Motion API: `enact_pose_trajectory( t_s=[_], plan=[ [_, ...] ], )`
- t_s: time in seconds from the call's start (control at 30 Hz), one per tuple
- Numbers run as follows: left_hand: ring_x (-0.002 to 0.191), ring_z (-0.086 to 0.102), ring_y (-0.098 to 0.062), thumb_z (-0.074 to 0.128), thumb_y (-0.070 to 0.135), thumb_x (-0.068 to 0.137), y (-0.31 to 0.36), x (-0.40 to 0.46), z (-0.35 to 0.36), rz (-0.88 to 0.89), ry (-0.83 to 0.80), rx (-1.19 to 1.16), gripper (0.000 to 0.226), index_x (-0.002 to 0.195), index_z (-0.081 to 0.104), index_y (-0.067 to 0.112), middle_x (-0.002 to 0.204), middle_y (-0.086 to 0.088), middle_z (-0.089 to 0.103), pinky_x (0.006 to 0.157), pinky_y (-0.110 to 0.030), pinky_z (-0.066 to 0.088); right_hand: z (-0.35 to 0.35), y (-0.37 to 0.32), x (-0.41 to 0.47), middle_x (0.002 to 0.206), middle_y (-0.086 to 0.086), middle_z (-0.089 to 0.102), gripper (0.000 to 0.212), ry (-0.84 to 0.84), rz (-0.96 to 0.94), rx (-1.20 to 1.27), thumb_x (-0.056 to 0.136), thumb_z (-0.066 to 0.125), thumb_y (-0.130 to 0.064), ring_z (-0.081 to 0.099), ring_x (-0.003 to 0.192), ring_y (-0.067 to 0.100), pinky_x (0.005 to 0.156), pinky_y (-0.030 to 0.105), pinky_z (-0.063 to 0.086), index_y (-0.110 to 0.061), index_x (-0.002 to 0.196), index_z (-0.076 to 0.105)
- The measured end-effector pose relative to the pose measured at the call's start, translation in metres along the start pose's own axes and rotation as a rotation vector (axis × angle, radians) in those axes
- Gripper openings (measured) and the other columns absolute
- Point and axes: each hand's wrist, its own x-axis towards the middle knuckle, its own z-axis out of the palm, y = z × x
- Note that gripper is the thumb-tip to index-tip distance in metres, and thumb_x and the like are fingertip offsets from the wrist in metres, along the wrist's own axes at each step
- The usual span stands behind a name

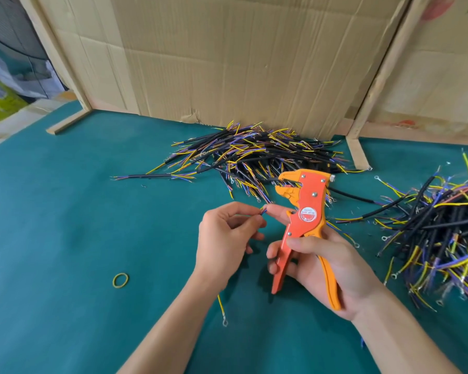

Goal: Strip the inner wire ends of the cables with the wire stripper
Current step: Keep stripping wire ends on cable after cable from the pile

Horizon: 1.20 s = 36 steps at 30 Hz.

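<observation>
the right hand (322, 263) is wrapped around the handles of the orange wire stripper (303, 220), thumb laid across the red handle and fingers curled behind it, with the tool's head pointing up and away from the palm. its jaws stand apart with nothing between them. the right forefinger reaches out past the tool toward the other hand.

just beside that grip, the left hand (224, 236) pinches the thin coloured wire ends (264, 210) between thumb and forefinger, the tips poking out toward the stripper's head but not inside it. a yellow wire with a ring terminal (222, 310) hangs out below the left wrist; whether it belongs to the same cable is hard to tell.

beyond both hands a pile of black cables (257, 155) lies on the green table (65, 211) against a cardboard sheet (227, 55). another pile (443, 238) sits out past the right hand. a yellow rubber band (120, 279) lies outside the left forearm.
</observation>
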Motion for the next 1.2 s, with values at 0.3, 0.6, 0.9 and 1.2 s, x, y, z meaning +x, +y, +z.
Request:
enact_pose_trajectory(
  t_s=[0.3,0.6,0.9,1.2],
  plan=[
    [0.058,0.059,-0.012,0.068,0.008,0.094,-0.0009,0.0042,0.0002,-0.049,-0.014,-0.120,0.009,0.087,0.072,0.012,0.074,-0.007,0.075,0.047,-0.021,0.042,-0.0022,-0.0022,-0.0006,0.115,0.027,0.055,0.062,-0.021,0.000,0.037,0.075,0.074,-0.011,0.061,0.083,0.031,0.074,0.045,0.053,-0.009,0.137,0.063],
    [0.054,0.058,-0.012,0.068,0.014,0.094,-0.0019,0.0051,-0.0013,0.015,0.056,-0.027,0.013,0.082,0.072,0.015,0.068,-0.003,0.072,0.049,-0.021,0.043,-0.0073,-0.0033,-0.0012,0.145,0.013,0.058,0.059,-0.066,-0.003,0.054,0.079,0.071,-0.012,0.066,0.087,0.031,0.076,0.045,0.055,-0.007,0.137,0.061],
    [0.059,0.058,-0.010,0.068,0.014,0.095,-0.0008,0.0074,-0.0051,0.088,0.089,0.000,0.014,0.082,0.071,0.019,0.071,0.000,0.072,0.060,-0.025,0.045,-0.0050,-0.0049,-0.0039,0.093,0.027,0.063,0.051,-0.050,0.200,0.029,0.076,0.073,-0.009,0.066,0.079,0.040,0.073,0.051,0.057,0.004,0.125,0.065],
    [0.057,0.060,-0.004,0.066,0.010,0.095,0.0028,0.0033,-0.0038,0.173,0.112,0.148,0.017,0.083,0.070,0.020,0.071,0.006,0.072,0.061,-0.020,0.048,-0.0016,-0.0073,-0.0052,0.083,0.022,0.057,0.049,-0.102,0.222,-0.057,0.076,0.075,-0.007,0.062,0.072,0.038,0.066,0.048,0.055,0.008,0.122,0.064]
  ],
)
